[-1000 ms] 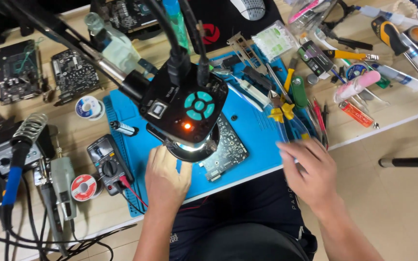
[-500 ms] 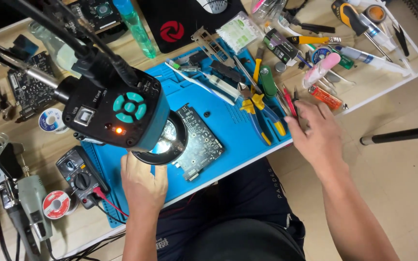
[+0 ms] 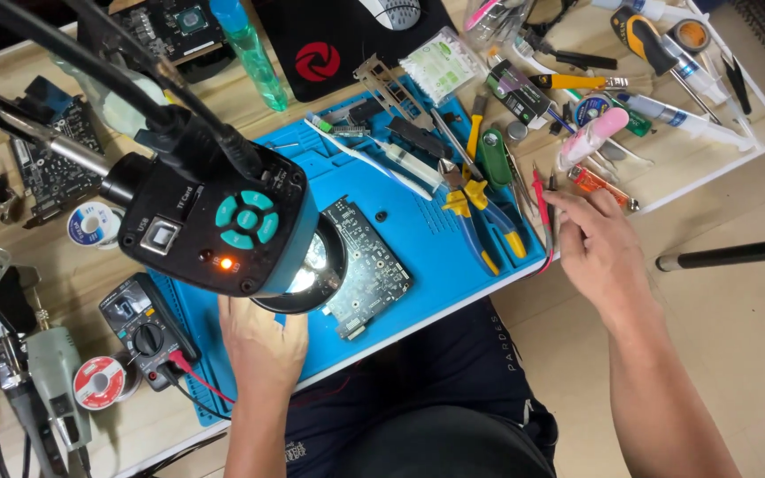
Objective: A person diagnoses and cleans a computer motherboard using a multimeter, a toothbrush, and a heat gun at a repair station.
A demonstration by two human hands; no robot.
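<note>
My left hand [image 3: 263, 341] lies flat on the blue work mat [image 3: 436, 235], just under the black microscope head [image 3: 223, 217] with teal buttons. A dark circuit board [image 3: 369, 265] lies on the mat under the microscope's lit ring, right of that hand. My right hand [image 3: 597, 243] is at the mat's right edge, fingers spread, its fingertips touching the red and black multimeter probes [image 3: 544, 212]. Yellow-and-blue pliers [image 3: 480, 221] lie just left of it. It is not closed around anything.
A multimeter [image 3: 142, 327] and a solder spool [image 3: 99, 382] sit left of my left hand. Tubes, screwdrivers, tape and tweezers crowd the table's right end [image 3: 666, 106]. More boards [image 3: 46, 159], a green bottle [image 3: 250, 53] and a black mouse pad [image 3: 347, 44] lie farther back.
The view has shifted and closed in on the mat. My right hand has moved to the probes at the mat's right edge. My left hand stays flat below the microscope.
</note>
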